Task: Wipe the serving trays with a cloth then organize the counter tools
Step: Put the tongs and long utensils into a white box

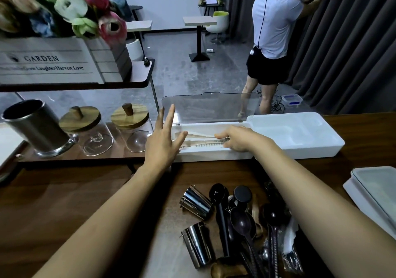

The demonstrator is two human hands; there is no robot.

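- Looks like we're in the organizing part: a long white box (214, 151) sits at the far side of the table (85, 192), its clear lid (210, 106) up.
- Left hand (162, 142) is spread wide at the box's left end, gripping nothing. Right hand (237, 138) reaches inside, fingers curled over pale sticks (199, 137); can't tell if it's actually pinching them.
- Tools (235, 224) (metal cups, dark spoons) lie piled near me, untouched.
- Trays (300, 132) sit just right of the box. No cloth visible.
- Next, probably: tidy the sticks, then sort the pile.

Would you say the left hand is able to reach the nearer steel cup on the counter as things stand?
Probably yes: the left hand is empty with fingers spread, and the steel cup lies uncovered beside its forearm.
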